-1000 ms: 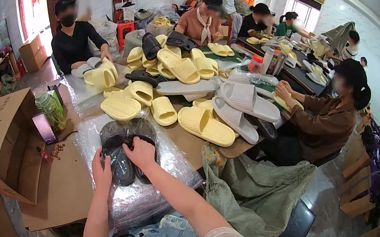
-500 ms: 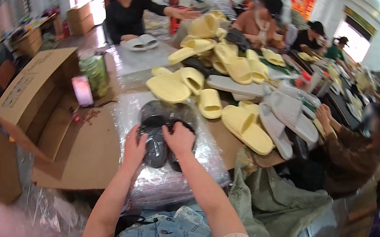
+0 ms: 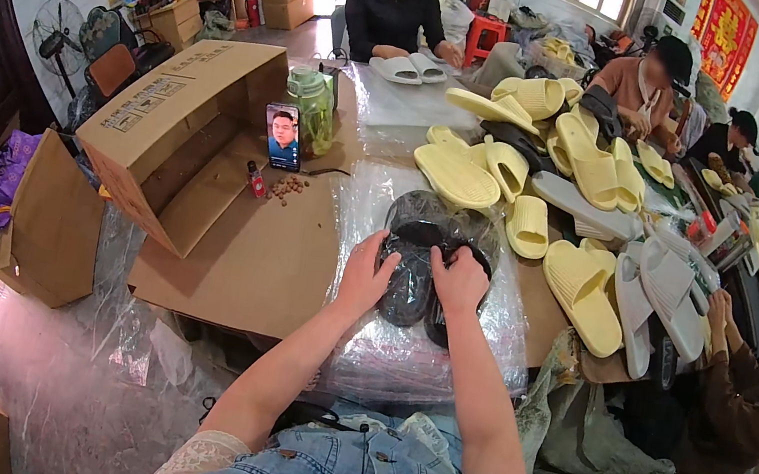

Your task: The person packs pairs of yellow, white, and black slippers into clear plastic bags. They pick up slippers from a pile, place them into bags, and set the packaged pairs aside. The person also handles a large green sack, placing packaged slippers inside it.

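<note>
A pair of black slippers (image 3: 409,288) in a clear plastic bag (image 3: 444,218) lies on a stack of clear bags (image 3: 408,364) right in front of me. My left hand (image 3: 365,275) grips the left side of the pair. My right hand (image 3: 459,280) presses on the right slipper. Both hands are curled over the slippers, thumbs toward the middle. The bag's open end bulges up just beyond my fingers.
Flat brown cardboard (image 3: 246,244) covers the table to the left, with an open carton (image 3: 182,116), a phone (image 3: 285,136) and a green bottle (image 3: 311,110). Several pale yellow slippers (image 3: 584,288) and grey slippers (image 3: 664,292) lie to the right. Other people sit around the table.
My head has turned left, so the scene has shifted right in view. My hands stay on the black slippers, now closed more tightly together over them.
</note>
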The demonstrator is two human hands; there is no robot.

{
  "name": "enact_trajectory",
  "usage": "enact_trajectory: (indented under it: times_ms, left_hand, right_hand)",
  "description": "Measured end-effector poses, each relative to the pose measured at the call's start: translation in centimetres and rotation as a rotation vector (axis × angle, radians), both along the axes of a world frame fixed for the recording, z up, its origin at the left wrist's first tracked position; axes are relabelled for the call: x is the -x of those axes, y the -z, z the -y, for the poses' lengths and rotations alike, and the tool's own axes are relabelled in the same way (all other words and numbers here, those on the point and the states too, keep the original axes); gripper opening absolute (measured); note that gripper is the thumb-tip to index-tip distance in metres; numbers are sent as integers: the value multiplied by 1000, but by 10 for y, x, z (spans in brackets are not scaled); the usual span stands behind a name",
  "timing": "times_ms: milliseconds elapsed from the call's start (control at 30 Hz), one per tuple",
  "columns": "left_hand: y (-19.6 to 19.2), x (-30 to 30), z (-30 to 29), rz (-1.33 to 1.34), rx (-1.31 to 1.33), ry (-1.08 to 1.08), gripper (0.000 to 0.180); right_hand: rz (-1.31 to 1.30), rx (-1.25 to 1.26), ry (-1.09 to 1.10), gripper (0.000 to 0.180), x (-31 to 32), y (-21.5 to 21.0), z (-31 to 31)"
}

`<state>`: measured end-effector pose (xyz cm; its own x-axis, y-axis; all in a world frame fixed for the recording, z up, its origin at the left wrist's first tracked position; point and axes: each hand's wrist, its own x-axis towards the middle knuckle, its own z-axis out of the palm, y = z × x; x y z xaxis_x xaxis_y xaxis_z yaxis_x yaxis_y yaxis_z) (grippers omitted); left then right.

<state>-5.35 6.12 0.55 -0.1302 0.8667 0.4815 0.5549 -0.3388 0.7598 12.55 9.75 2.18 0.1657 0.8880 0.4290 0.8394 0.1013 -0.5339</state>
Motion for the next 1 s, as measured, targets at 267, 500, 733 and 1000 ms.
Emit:
enact_trajectory:
  times_ms: [267, 500, 733, 1000]
  left_hand:
    - [-1, 1, 1, 7, 11, 4, 51]
    - [0, 0, 0, 9, 33, 12, 52]
    - [-1, 0, 1, -7, 13, 8, 51]
    - [2, 1, 0, 9, -5, 8, 50]
  right_hand:
    - [-10, -7, 2, 44, 1, 0, -1]
    - [-11, 16, -2, 43, 1, -4, 2]
    - [3, 17, 21, 44, 1, 1, -2]
    - [-11, 40, -3, 42, 2, -7, 3]
